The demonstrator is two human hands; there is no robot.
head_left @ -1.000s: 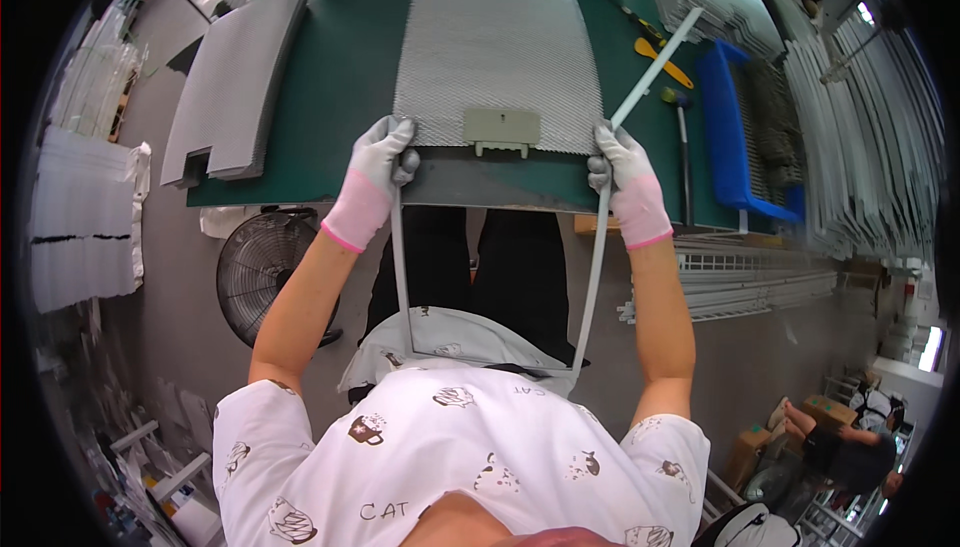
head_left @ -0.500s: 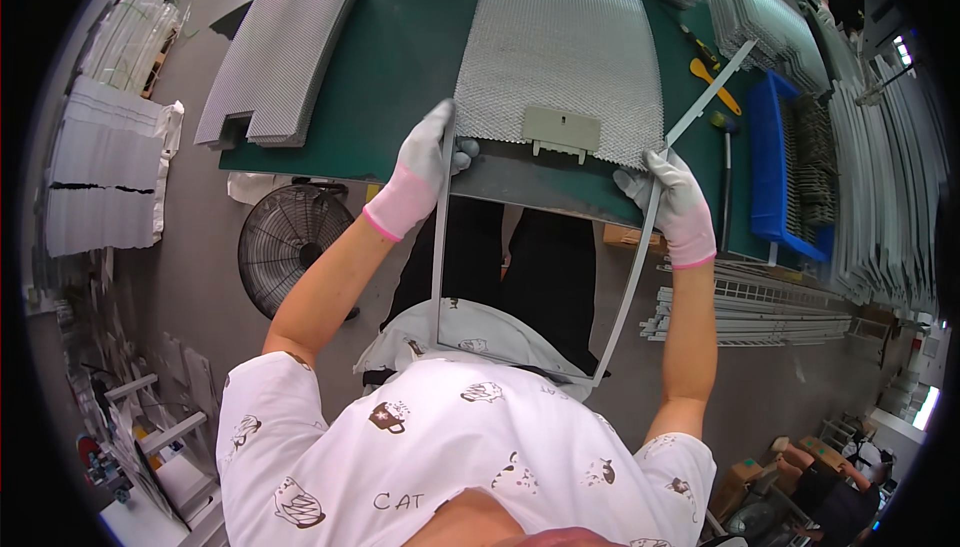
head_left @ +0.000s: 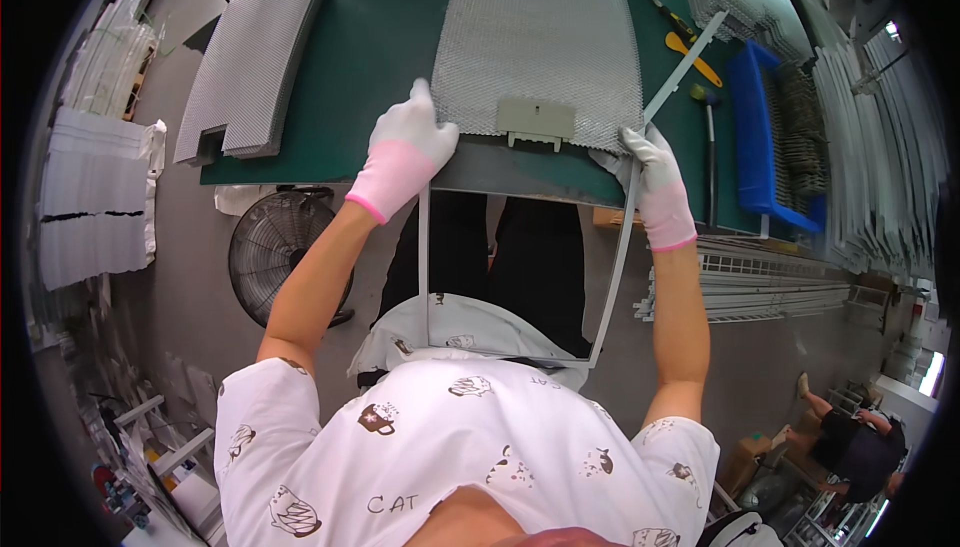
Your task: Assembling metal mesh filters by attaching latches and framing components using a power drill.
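Note:
A grey metal mesh panel (head_left: 545, 42) with a beige latch piece (head_left: 536, 123) at its near edge lies on the green work table (head_left: 375, 37). My left hand (head_left: 408, 144), in a white and pink glove, grips the panel's near left corner together with a thin grey frame (head_left: 424, 267). My right hand (head_left: 650, 175), gloved the same way, holds the near right corner and the frame's right rail (head_left: 618, 267). The frame hangs off the table edge toward my body, its open side at the panel.
A stack of mesh panels (head_left: 255, 62) lies on the table's left. A blue bin (head_left: 760, 137) and yellow-handled tools (head_left: 695, 47) sit at the right. A floor fan (head_left: 285, 262) stands below left, metal strips (head_left: 760, 287) lie at right. Another person (head_left: 850, 437) is at lower right.
The view has shifted, so the table and panel sit a little further right and lower. Both hands keep their grip at the panel's near corners; the frame still hangs toward me.

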